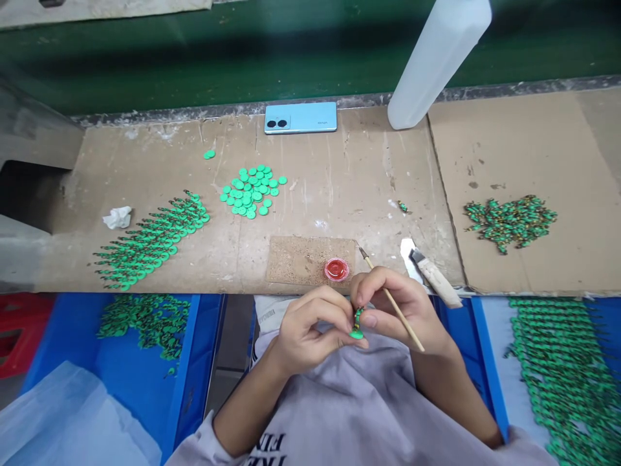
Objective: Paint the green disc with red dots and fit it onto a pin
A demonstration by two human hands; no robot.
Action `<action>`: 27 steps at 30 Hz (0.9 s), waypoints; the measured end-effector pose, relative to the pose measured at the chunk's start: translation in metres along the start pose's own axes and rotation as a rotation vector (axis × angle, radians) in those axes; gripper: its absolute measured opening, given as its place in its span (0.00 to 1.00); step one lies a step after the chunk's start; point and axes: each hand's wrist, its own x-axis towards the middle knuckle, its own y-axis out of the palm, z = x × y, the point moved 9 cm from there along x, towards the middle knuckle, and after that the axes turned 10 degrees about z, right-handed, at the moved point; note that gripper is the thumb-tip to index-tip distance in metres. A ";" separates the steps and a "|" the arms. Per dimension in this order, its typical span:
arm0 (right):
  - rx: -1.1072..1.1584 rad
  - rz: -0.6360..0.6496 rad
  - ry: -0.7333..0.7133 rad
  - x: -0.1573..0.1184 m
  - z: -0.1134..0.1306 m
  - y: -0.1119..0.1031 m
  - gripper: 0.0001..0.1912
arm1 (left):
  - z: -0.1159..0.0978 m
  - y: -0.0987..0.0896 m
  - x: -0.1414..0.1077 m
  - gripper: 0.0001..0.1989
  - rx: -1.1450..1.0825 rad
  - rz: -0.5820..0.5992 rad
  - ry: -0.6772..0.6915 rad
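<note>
Between both hands, just off the table's front edge, is a small green and brown figurine on a round green base. My left hand pinches it by the base, thumb and fingers closed. The thumb and finger of my right hand close on its upper part. A thin paintbrush also rests in my right hand, dark bristles pointing up and away. Beyond the hands, a small round dish of red liquid stands on a piece of brown board.
Green discs lie loose mid-table, with rows of based figurines to their left. A figurine pile lies at right. A blue phone, a white bottle and a utility knife are around. Blue bins flank me.
</note>
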 end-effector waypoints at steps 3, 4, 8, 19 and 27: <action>-0.002 -0.014 0.004 0.000 0.000 -0.001 0.10 | 0.003 0.001 -0.002 0.13 -0.022 0.001 -0.024; 0.000 -0.017 0.008 0.000 -0.001 -0.002 0.09 | 0.005 0.001 -0.003 0.12 -0.039 -0.004 -0.036; -0.007 -0.023 0.021 -0.002 -0.001 -0.004 0.08 | 0.010 0.001 -0.006 0.10 -0.127 -0.039 -0.068; 0.007 -0.015 0.031 -0.001 -0.005 -0.001 0.07 | 0.019 0.003 -0.009 0.22 -0.324 -0.123 -0.098; 0.027 -0.036 0.022 0.000 -0.003 -0.002 0.07 | 0.025 0.004 -0.010 0.23 -0.432 -0.159 -0.111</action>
